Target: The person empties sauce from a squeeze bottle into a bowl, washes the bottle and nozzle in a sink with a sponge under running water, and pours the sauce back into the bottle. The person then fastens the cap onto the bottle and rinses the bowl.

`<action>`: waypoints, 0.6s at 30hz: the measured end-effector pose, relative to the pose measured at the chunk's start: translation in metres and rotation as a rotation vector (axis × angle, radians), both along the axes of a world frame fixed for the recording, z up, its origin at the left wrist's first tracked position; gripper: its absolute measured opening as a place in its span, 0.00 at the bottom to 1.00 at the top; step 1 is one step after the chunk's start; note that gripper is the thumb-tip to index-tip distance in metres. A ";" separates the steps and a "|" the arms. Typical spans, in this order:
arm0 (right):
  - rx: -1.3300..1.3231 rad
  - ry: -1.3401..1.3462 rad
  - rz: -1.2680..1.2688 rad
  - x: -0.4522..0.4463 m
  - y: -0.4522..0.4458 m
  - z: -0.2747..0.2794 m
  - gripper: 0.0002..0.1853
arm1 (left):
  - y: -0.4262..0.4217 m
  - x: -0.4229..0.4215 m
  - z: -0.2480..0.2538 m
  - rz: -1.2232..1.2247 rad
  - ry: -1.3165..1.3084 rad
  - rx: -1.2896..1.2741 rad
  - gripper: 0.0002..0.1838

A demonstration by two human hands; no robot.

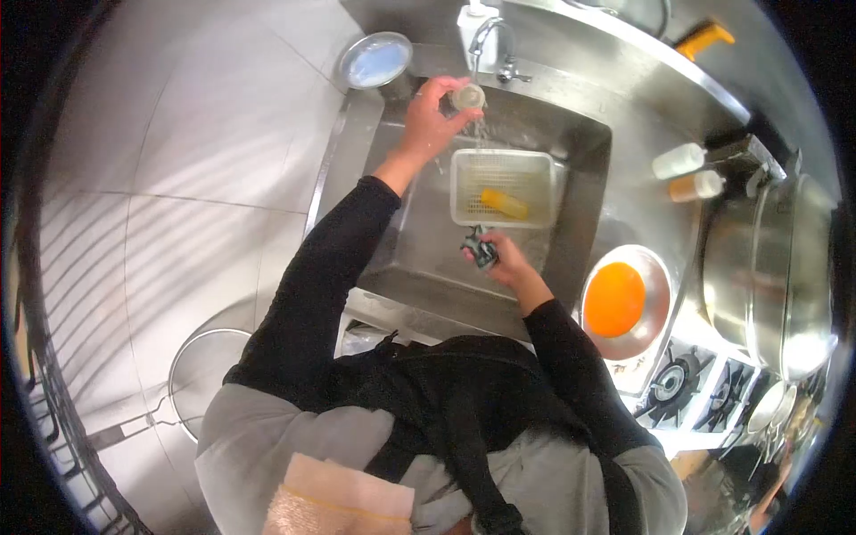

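My left hand [430,120] is closed around a small, round, clear container [467,97] under the faucet [488,40]. Water runs over it and splashes down into the steel sink [428,254]. Lower in the sink, my right hand [510,260] grips a crumpled dark scrubbing cloth [480,247] with pale patches; its exact kind is unclear. Between my hands sits a white plastic basket [457,192] with a mesh bottom. Inside it lies a yellow block-like piece [504,203]. My right hand is just below the basket's near rim.
A metal container [379,61] stands at the sink's back left corner, and a white bottle [478,36] is behind the faucet. To the right are a pan [658,303] with an orange disc, two squeeze bottles [687,172], a large pot [744,267] and gas burners [673,382].
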State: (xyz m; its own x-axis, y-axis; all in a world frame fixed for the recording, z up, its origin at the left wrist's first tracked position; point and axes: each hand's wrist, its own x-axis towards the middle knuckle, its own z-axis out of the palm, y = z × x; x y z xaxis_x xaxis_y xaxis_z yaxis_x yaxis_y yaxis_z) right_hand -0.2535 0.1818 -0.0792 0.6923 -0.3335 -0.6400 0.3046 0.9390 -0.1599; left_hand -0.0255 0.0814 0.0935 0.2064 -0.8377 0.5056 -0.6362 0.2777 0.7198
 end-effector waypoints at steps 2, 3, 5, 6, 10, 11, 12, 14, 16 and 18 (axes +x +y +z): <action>-0.111 -0.033 0.099 0.000 0.010 -0.017 0.20 | 0.009 0.003 0.009 -0.011 -0.123 -0.064 0.32; -0.118 -0.037 0.108 0.000 0.012 -0.016 0.20 | 0.013 0.004 0.013 -0.002 -0.127 -0.070 0.32; -0.227 0.142 0.135 0.000 0.014 0.001 0.26 | 0.022 0.004 0.021 0.010 -0.157 -0.135 0.32; -0.233 0.140 0.140 0.000 0.012 0.005 0.26 | 0.026 0.003 0.025 0.016 -0.159 -0.139 0.32; -0.273 0.103 0.169 0.000 0.011 0.011 0.29 | 0.037 -0.005 0.045 -0.006 -0.103 -0.227 0.31; -0.292 0.113 0.180 0.000 0.012 0.012 0.28 | 0.039 -0.006 0.047 -0.028 -0.080 -0.259 0.31; -0.294 0.113 0.180 0.000 0.013 0.012 0.28 | 0.041 -0.006 0.049 -0.027 -0.081 -0.260 0.31; -0.316 0.076 0.161 0.000 0.015 0.010 0.24 | 0.042 -0.007 0.053 0.001 -0.138 -0.269 0.31; -0.245 0.075 0.166 -0.001 0.014 0.009 0.21 | 0.042 -0.009 0.052 -0.016 -0.052 -0.249 0.31; -0.173 0.074 0.171 0.000 0.013 0.009 0.20 | 0.042 -0.008 0.049 -0.035 0.034 -0.228 0.31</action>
State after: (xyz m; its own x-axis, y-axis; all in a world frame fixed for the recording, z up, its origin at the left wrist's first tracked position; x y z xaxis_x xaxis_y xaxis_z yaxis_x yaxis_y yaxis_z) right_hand -0.2537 0.1952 -0.0706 0.7016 -0.3249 -0.6342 0.1257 0.9325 -0.3386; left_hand -0.0338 0.1232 0.1422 0.1996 -0.7094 0.6759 -0.6001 0.4568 0.6567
